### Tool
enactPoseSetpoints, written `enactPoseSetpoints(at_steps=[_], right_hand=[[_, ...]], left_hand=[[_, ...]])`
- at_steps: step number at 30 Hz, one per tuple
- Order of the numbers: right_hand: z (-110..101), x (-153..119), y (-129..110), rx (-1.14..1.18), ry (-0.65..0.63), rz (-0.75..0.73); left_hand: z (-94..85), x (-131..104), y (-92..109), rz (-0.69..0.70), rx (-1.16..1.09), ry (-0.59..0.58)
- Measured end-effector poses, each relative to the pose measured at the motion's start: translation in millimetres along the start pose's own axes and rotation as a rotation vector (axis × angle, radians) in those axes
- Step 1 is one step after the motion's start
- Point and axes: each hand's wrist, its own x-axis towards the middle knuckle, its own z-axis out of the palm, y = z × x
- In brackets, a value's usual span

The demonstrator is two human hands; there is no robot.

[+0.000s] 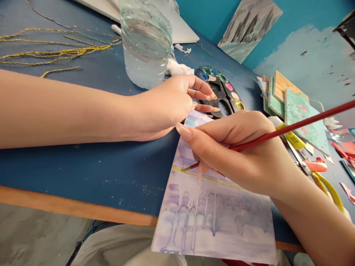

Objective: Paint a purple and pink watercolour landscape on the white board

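My right hand (pixel 235 147) grips a paintbrush with a long red handle (pixel 302 121). The brush tip touches a thin yellow line on a small painted panel (pixel 222 221), washed in pale purple and blue with drips. The panel's near end hangs over the table edge. My left hand (pixel 185 94) is at the panel's far end, fingers loosely bent and apart, with nothing seen in them. Just beyond its fingertips lies a black paint palette (pixel 230 90) with blue, green, pink, white and yellow wells; my hands hide part of it.
A clear plastic container of cloudy water (pixel 145 48) stands behind my left wrist. Gold twisted cords (pixel 69 50) lie far left. Stacked painted panels (pixel 296 105), yellow-handled scissors (pixel 324 183) and red scraps (pixel 345 149) are at right. An orange edge (pixel 83 207) borders the blue table.
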Motion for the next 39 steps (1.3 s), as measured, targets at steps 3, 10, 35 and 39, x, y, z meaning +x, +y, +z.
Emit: enactPoseSetpoints(at_steps=[3, 10, 35, 39], right_hand=[[-0.9, -0.3, -0.7, -0.025, -0.007, -0.001], [-1.5, 0.0, -0.1, -0.005, -0.016, -0.015], [-14.6, -5.8, 10.4, -0.012, -0.181, 0.002], [-17.3, -6.8, 12.4, -0.024, -0.198, 0.000]], left_hand=[[0.1, 0.2, 0.2, -0.003, 0.005, 0.013], [3.3, -2.4, 7.7, -0.058, 0.018, 0.049], [-0.6, 1.4, 1.3, 0.012, 0.031, 0.032], [1.1, 1.9, 3.4, 0.009, 0.037, 0.040]])
